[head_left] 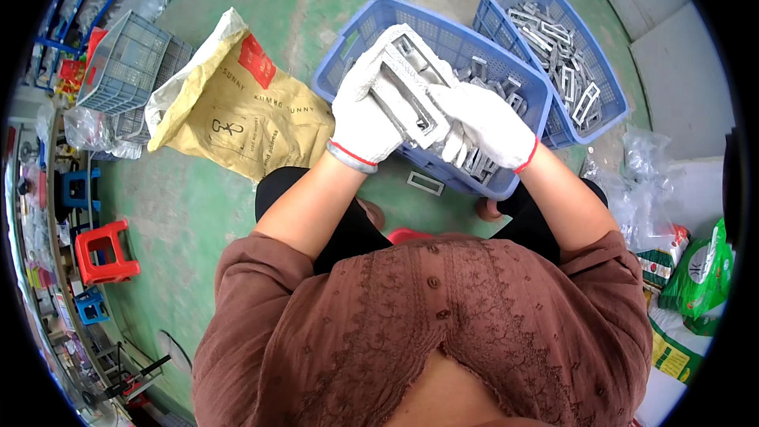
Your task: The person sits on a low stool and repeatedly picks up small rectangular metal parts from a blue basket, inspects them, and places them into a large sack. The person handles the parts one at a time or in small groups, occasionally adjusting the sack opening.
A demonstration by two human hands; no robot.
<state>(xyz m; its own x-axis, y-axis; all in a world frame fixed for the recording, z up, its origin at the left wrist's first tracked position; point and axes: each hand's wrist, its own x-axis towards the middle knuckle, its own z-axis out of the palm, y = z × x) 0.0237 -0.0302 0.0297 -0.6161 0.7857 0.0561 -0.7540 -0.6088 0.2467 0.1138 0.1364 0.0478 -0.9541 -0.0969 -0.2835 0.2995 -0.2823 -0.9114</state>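
White knit gloves with red-trimmed cuffs cover both my hands, raised over the near blue plastic crate [325, 83]. My left hand [362, 115] is closed around the left side of several rectangular metal frames [413, 85], silvery and open in the middle, held tilted together. On their right side, my right hand [492, 122] grips them, its fingers curled against the lower end. Exactly how many frames are stacked I cannot tell. More metal pieces [518, 99] lie loose in the crate below, partly hidden by my hands and forearms.
A second blue crate [613, 83] with similar metal pieces stands at the far right. One frame [425, 183] lies on the green floor near my feet. Left of the crate is an open yellow sack [273, 138]. Further left are a red stool [107, 253] and grey baskets [122, 63].
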